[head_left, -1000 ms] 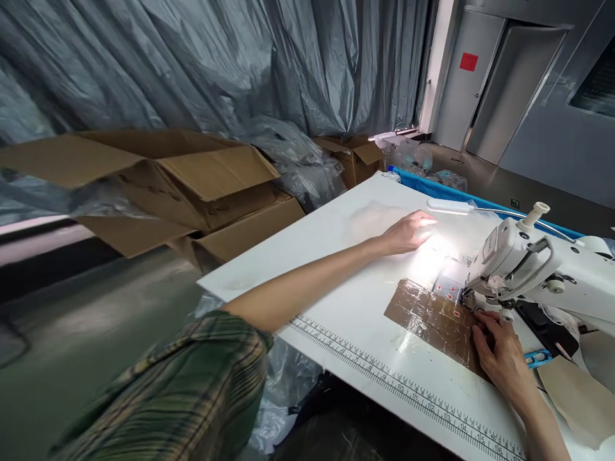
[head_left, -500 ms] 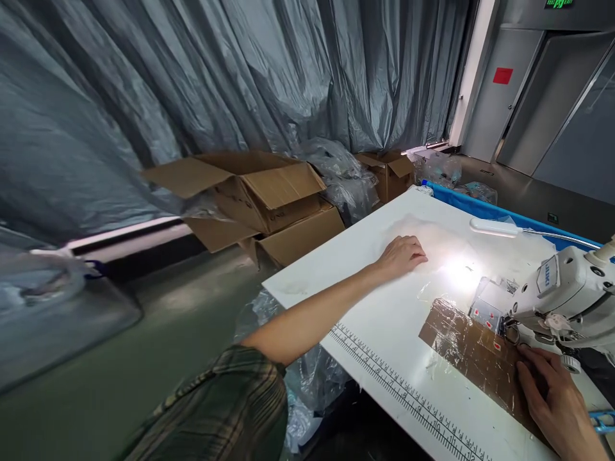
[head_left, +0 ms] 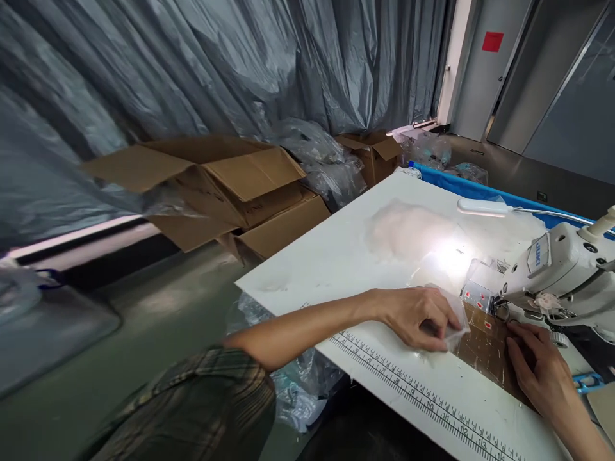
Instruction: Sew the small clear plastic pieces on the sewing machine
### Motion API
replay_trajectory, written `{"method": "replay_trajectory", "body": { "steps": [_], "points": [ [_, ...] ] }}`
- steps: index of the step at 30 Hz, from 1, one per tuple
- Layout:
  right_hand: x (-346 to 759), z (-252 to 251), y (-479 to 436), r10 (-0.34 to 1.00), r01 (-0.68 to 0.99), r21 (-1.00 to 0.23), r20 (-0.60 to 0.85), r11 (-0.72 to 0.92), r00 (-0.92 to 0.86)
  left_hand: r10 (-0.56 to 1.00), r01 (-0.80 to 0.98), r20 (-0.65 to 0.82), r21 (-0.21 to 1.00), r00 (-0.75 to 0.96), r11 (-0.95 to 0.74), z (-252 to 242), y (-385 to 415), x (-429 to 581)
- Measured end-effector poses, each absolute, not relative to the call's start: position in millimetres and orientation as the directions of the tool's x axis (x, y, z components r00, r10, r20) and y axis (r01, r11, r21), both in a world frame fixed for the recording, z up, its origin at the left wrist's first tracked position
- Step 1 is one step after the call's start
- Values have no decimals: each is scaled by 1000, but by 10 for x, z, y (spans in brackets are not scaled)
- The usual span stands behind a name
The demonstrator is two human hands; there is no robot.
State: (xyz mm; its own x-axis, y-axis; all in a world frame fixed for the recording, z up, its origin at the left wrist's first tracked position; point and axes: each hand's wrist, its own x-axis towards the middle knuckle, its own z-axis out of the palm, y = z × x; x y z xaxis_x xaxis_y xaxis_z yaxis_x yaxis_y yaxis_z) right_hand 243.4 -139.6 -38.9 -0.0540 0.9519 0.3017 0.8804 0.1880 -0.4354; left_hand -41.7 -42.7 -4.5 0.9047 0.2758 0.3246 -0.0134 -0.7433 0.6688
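Work at a sewing machine (head_left: 562,282), seen from the head. The left hand (head_left: 420,317), reaching in from a plaid sleeve (head_left: 202,397), is closed on a thin translucent sheet (head_left: 459,310), its thumb and fingers pinching the material; the sheet lies over the left part of a brown panel (head_left: 485,349), near the machine's needle area. The right hand (head_left: 542,365) rests palm down at the panel's right end, thumb and forefinger apart, fingertips just beside the presser area. The panel lies flat on the white counter (head_left: 298,278), whose near edge bears a printed ruler scale (head_left: 427,403). Beyond the left hand, a loose heap of white translucent material (head_left: 401,227) spreads across the counter, brightly lit beside a slim white lamp (head_left: 483,206). Blue-handled snips (head_left: 589,383) lie to the right of the right hand. Background: an open cardboard box (head_left: 264,169), bundled clear plastic (head_left: 331,166) and a grey curtain (head_left: 216,70).
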Motion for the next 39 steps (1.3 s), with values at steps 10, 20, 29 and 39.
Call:
{"method": "replay_trajectory", "body": {
  "steps": [10, 20, 29, 39],
  "points": [
    [2377, -429, -1428, 951, 883, -445, 309, 147, -2, 642, 457, 384, 470, 664, -755, -208, -112, -601],
    [2354, -351, -1438, 958, 827, -544, 284, 141, 24, 763, 312, 434, 728, 479, -611, -127, -84, -579],
    [2118, 201, -1570, 970, 592, -780, 79, 203, -228, 618, -11, 99, 989, 780, -145, 334, -565, -311],
    [1858, 231, -1755, 889, 379, -923, -118, 67, -443, 635, 480, 193, 503, 748, -719, 275, -580, -377]
  ]
}}
